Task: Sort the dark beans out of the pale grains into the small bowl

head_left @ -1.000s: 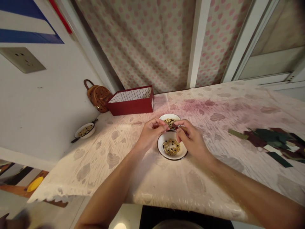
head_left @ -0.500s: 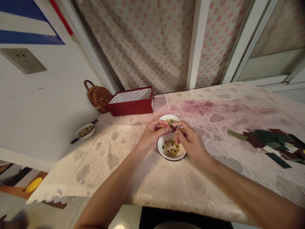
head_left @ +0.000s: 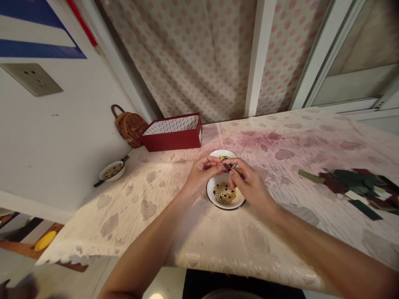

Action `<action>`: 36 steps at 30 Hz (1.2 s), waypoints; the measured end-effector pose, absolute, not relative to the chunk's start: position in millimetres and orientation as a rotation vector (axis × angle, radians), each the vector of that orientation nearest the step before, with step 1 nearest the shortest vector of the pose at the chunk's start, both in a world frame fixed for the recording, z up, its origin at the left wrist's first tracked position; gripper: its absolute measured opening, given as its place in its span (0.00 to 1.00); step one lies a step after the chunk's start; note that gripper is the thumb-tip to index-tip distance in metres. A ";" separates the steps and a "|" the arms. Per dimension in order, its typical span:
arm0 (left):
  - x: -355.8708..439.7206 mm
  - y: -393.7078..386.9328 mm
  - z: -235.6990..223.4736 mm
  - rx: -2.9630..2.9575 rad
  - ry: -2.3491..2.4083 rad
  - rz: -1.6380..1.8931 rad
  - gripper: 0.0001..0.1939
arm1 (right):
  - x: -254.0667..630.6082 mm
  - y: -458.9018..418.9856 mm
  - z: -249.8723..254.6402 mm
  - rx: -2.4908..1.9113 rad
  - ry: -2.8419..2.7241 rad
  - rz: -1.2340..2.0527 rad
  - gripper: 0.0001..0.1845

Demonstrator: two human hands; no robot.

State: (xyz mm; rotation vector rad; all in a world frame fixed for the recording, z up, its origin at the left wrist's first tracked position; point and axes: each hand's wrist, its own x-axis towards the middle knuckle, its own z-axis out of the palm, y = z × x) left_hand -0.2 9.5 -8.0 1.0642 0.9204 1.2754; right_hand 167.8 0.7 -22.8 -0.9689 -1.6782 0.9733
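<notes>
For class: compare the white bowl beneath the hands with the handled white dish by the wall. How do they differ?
The bowl sits under the left hand and right hand; the dish lies apart near the wall. The dish has a dark handle; the bowl shows none. The bowl holds a heaped mound of yellow and black beads; the dish's contents lie flatter. Both are white with a dark rim.
</notes>
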 end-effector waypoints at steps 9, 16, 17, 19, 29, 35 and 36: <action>-1.7 22.6 -17.9 1.373 1.046 1.407 0.08 | 168.1 1.9 -25.6 -1.041 -1.628 0.937 0.14; -11.2 12.6 -6.3 2.039 1.299 1.080 0.07 | 169.5 5.5 -25.7 -1.055 -1.578 0.889 0.12; -12.0 8.9 -3.5 2.158 1.317 0.968 0.07 | 169.3 5.8 -26.4 -1.051 -1.574 0.890 0.12; -11.1 2.5 0.1 2.364 1.328 0.753 0.08 | 168.9 5.9 -27.5 -1.049 -1.567 0.890 0.12; 3.1 0.7 -10.7 2.686 1.324 0.392 0.08 | 169.1 4.8 -27.0 -1.061 -1.558 0.869 0.13; 5.3 -1.9 -9.4 2.670 1.356 0.399 0.09 | 169.2 5.4 -28.8 -1.042 -1.558 0.865 0.13; 5.6 -2.8 -8.7 2.654 1.367 0.420 0.09 | 169.3 5.6 -28.9 -1.043 -1.555 0.865 0.13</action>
